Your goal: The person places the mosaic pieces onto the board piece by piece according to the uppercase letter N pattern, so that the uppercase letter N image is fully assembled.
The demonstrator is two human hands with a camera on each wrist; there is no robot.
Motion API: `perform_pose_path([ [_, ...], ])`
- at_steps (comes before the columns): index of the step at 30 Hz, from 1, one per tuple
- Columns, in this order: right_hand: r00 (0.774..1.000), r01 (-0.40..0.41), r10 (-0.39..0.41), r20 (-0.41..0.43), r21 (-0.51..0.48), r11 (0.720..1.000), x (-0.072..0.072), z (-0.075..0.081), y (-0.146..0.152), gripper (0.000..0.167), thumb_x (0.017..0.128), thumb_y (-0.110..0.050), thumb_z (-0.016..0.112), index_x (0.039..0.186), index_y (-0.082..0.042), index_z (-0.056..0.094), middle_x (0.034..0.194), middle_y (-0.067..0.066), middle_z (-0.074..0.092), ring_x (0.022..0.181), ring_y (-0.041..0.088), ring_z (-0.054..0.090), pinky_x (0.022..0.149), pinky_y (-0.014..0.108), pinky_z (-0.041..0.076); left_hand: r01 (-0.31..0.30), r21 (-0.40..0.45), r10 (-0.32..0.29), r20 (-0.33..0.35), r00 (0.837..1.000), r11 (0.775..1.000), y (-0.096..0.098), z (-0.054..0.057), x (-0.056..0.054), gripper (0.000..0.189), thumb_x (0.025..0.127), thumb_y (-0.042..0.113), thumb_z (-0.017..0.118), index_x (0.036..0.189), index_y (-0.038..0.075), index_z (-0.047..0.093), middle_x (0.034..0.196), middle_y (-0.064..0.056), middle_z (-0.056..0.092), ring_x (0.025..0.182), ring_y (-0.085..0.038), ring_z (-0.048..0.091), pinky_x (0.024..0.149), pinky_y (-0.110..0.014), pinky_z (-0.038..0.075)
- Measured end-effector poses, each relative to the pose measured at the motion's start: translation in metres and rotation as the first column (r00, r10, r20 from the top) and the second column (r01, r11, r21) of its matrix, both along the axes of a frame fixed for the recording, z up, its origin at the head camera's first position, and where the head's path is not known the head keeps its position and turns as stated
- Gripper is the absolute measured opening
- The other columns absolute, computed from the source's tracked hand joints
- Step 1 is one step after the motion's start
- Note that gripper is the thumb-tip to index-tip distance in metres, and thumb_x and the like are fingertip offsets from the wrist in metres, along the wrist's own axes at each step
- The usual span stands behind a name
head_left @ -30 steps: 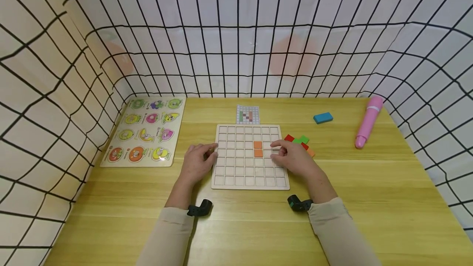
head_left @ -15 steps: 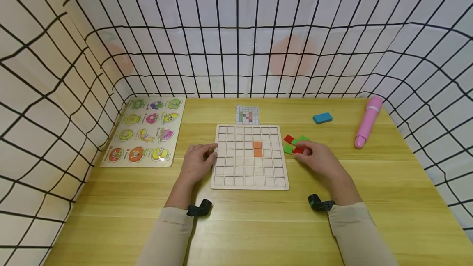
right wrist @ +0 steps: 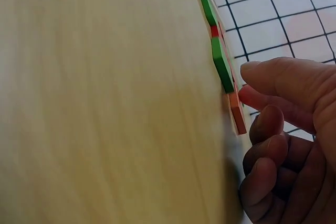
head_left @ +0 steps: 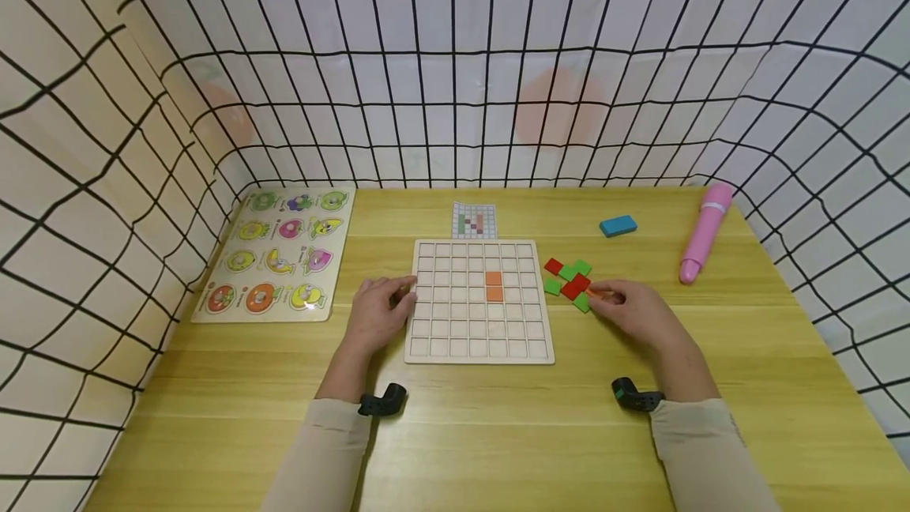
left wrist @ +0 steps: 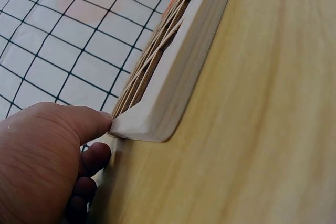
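A pale wooden grid board (head_left: 455, 346) lies flat, with two orange square tiles (head_left: 494, 286) in neighbouring cells, one behind the other. At its left edge, my left hand (head_left: 378, 313) touches the rim with thumb and index finger; the left wrist view shows a fingertip against the board's corner (left wrist: 152, 119). My right hand (head_left: 635, 311) is over the right side of a small tile pile, its index finger touching an orange tile (right wrist: 237, 114). A gap shows between thumb and index. Red tiles (head_left: 575, 286) and green tiles (head_left: 552, 287) lie beside it, some overlapping.
A small printed grid card (head_left: 474, 220) lies behind the board. Back right are a blue block (head_left: 618, 226) and a pink pen-shaped object (head_left: 706, 234). A fruit puzzle board (head_left: 273, 251) lies on the left. Black-lined white walls surround the wooden table (head_left: 455, 433).
My right hand has moved right, from over the board's right edge to the tile pile's right side, uncovering red and green tiles. The left hand stays at the board's edge.
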State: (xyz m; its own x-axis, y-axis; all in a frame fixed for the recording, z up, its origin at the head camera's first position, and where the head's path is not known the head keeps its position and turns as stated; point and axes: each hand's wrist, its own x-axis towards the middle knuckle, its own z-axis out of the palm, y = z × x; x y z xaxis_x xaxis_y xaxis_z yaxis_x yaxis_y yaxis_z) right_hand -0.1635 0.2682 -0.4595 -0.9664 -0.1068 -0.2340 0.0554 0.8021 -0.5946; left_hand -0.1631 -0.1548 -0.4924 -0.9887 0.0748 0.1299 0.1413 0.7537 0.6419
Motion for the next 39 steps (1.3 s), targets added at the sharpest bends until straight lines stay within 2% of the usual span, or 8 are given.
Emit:
perform_pose_path([
  [3,1.000,0.015,-0.015,0.019,0.007,1.000,-0.001,0.000,0.006,0.052,0.099,-0.040,0.065,0.139,-0.007,0.061,0.104,0.011,0.066,0.091,0.023,0.057,0.077,0.031,0.043,0.001,-0.002,-0.001,-0.013,1.000,1.000,0.000,0.000,-0.001,0.034,0.097,0.025,0.068,0.130,0.017,0.072,0.094,-0.007,0.070,0.089,-0.024,0.051,0.081,-0.036,0.036],
  [8,1.000,0.015,-0.016,0.014,0.018,1.000,-0.004,0.001,0.017,0.055,0.097,-0.039,0.067,0.142,-0.010,0.058,0.097,0.007,0.061,0.086,0.021,0.054,0.074,0.032,0.041,0.007,-0.003,-0.007,-0.030,1.000,1.000,0.000,0.000,-0.001,0.034,0.096,0.024,0.069,0.129,0.016,0.072,0.093,-0.007,0.070,0.088,-0.024,0.051,0.080,-0.036,0.036],
  [13,1.000,0.018,-0.018,0.020,0.023,1.000,-0.006,0.001,0.024,0.059,0.096,-0.040,0.068,0.145,-0.010,0.055,0.092,0.005,0.055,0.083,0.021,0.051,0.074,0.034,0.039,0.006,-0.009,-0.006,-0.022,1.000,1.000,0.000,0.000,-0.001,0.034,0.096,0.025,0.068,0.129,0.017,0.072,0.094,-0.007,0.070,0.088,-0.024,0.051,0.080,-0.036,0.037],
  [25,0.999,0.045,-0.045,0.029,0.023,0.999,-0.010,-0.002,0.024,0.067,0.092,-0.047,0.072,0.144,-0.008,0.055,0.092,0.006,0.055,0.081,0.021,0.050,0.072,0.033,0.039,-0.001,0.004,0.001,-0.001,1.000,1.000,-0.001,0.001,-0.001,0.034,0.097,0.025,0.067,0.130,0.017,0.072,0.095,-0.007,0.071,0.090,-0.025,0.051,0.081,-0.036,0.036],
  [30,0.999,0.046,-0.047,0.015,0.052,0.998,-0.012,-0.003,0.023,0.064,0.092,-0.046,0.072,0.141,-0.008,0.057,0.091,0.006,0.057,0.079,0.020,0.051,0.070,0.032,0.039,0.000,0.004,0.000,-0.025,1.000,1.000,0.000,0.000,-0.001,0.034,0.096,0.024,0.068,0.129,0.016,0.072,0.093,-0.007,0.071,0.088,-0.025,0.051,0.080,-0.037,0.037],
  [39,0.999,0.044,-0.044,0.004,0.067,0.997,-0.013,-0.004,0.020,0.061,0.092,-0.042,0.073,0.139,-0.006,0.058,0.089,0.006,0.057,0.077,0.020,0.051,0.069,0.032,0.040,-0.004,-0.001,0.004,0.000,1.000,1.000,0.000,-0.001,-0.001,0.034,0.097,0.025,0.066,0.130,0.018,0.072,0.095,-0.007,0.070,0.090,-0.025,0.051,0.081,-0.035,0.036],
])
